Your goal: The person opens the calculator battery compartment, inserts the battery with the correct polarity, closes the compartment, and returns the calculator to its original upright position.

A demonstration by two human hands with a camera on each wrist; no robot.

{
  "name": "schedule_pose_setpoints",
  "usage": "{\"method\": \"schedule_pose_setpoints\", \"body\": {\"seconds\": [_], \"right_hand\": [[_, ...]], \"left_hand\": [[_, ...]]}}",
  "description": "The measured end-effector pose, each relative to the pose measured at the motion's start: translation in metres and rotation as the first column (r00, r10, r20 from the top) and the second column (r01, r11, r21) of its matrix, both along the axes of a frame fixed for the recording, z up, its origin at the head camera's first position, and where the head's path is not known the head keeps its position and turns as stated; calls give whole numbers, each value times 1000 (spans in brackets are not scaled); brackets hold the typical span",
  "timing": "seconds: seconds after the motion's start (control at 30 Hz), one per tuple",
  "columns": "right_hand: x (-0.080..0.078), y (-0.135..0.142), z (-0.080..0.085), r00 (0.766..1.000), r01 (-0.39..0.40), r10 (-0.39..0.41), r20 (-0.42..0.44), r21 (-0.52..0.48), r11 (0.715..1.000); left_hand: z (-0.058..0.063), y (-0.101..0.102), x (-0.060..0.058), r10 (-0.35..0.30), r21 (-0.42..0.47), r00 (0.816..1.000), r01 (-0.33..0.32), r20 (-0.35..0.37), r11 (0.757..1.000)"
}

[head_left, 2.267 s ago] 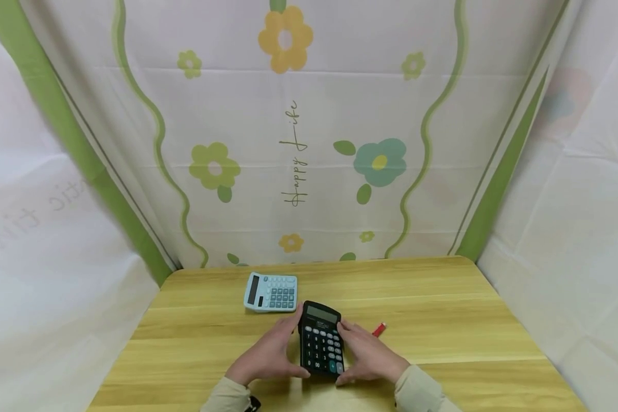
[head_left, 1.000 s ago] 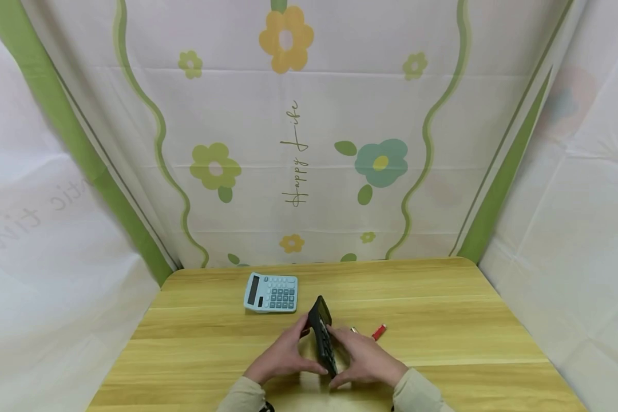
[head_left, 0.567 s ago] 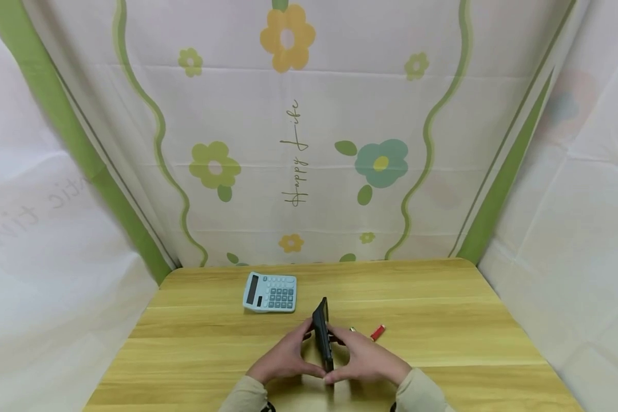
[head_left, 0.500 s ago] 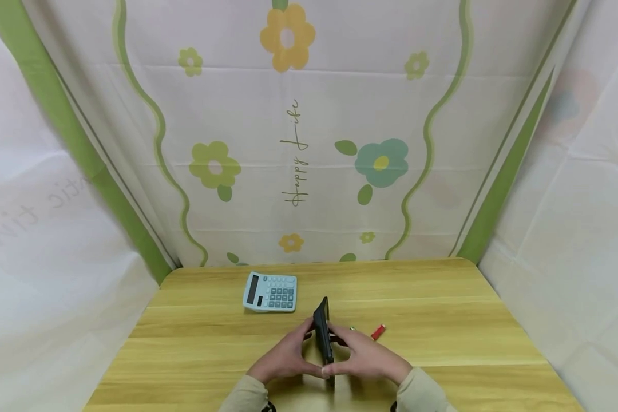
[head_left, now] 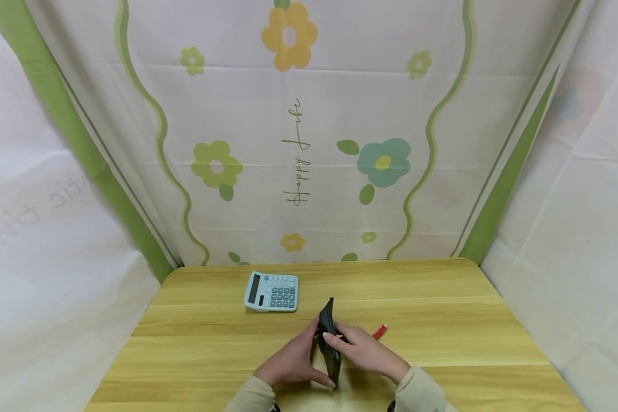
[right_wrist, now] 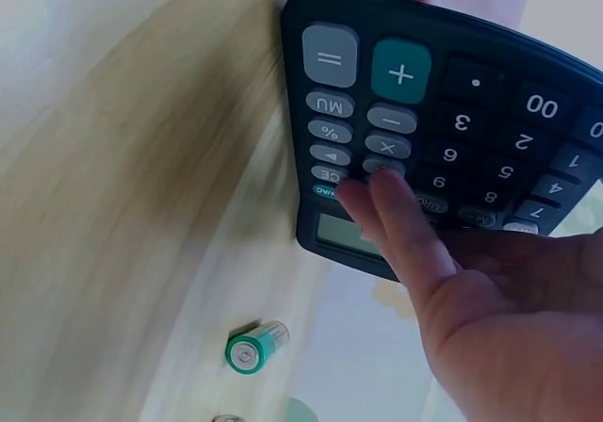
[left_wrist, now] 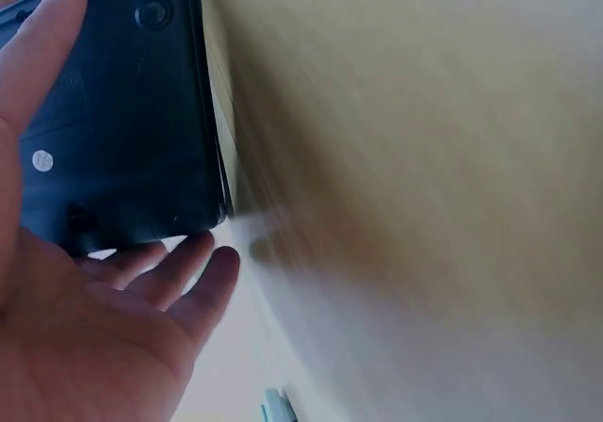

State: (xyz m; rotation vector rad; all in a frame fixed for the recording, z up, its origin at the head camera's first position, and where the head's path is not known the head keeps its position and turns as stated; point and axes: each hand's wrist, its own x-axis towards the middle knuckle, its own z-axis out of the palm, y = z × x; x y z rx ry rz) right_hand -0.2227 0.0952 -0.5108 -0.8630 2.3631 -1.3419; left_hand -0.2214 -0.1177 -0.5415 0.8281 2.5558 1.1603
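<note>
A black desk calculator (head_left: 329, 349) stands on its long edge over the table, its keys facing right. My left hand (head_left: 293, 357) holds it by its two ends, thumb at the near end and fingers at the far end. The back of the calculator (left_wrist: 132, 111), with a round rubber foot and a small white sticker, shows in the left wrist view. My right hand (head_left: 363, 349) pinches the upper edge, its thumb lying over that edge. Fingers of the right hand (right_wrist: 509, 337) lie on the keys near the display in the right wrist view.
A light blue calculator (head_left: 272, 292) lies face up at the back, left of the hands. A small red cylinder (head_left: 380, 331) lies right of the right hand. A green and silver battery (right_wrist: 256, 347) rests on the wooden table (head_left: 443, 309). A flowered curtain (head_left: 309, 114) hangs behind.
The black calculator has turned from face up onto its long edge and shifted slightly right. My right thumb has moved from its near end up over the upper edge. The blue calculator stays put.
</note>
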Motion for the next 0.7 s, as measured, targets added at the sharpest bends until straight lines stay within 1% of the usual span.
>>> {"method": "schedule_pose_setpoints", "body": {"seconds": [0.13,0.23,0.37,0.47,0.6,0.7], "right_hand": [[0,2,0,996,-15,18,84,-32,999],[1,4,-1,987,-17,26,162,-58,998],[1,6,0,976,-13,31,215,-86,996],[2,7,0,966,-14,41,255,-109,994],[3,9,1,944,-29,77,322,-152,988],[4,12,3,933,-38,91,348,-156,987]], "left_hand": [[1,2,3,-12,3,1000,12,-4,1000],[0,3,3,-19,-15,999,18,-34,1000],[-1,3,3,-10,-62,996,5,-85,998],[-2,3,3,-2,-88,994,-8,-108,996],[-3,3,3,9,-120,991,-26,-135,992],[-2,4,2,14,-144,989,-36,-149,989]]}}
